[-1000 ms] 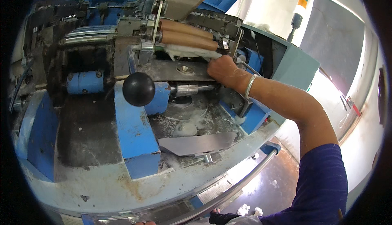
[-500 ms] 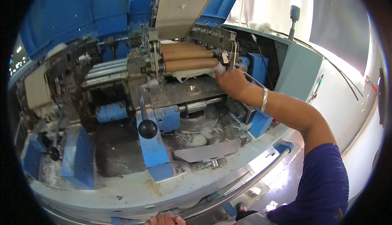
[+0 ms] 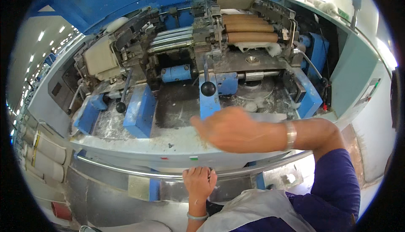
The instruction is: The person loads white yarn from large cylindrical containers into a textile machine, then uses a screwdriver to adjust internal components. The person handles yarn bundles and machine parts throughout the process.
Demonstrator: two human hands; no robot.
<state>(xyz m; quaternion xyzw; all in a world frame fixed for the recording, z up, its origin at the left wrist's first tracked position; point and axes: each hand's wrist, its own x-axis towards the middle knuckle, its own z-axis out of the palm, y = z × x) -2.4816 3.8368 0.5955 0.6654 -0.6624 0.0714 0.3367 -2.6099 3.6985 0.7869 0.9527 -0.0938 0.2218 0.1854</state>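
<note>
My left hand is closed round the metal rail along the machine's front. My right hand, smeared by motion, hovers over the pale front ledge; I cannot make out whether its fingers hold anything. Beyond it stands a lever with a black ball knob on a blue block. Farther back, brown rollers lie in a metal frame, with white fibre fluff hanging below the front one. A small brass-coloured funnel sits in the plate before them.
Bright steel rollers lie left of the brown ones. Another black-knobbed lever and blue blocks rise at the left. A raised blue cover stands behind. Another lever slants at the right beside a blue housing.
My right hand has come back from beside the brown rollers, toward me and over the front ledge. The view has shifted, so my left hand and wrist show more fully, still on the rail.
</note>
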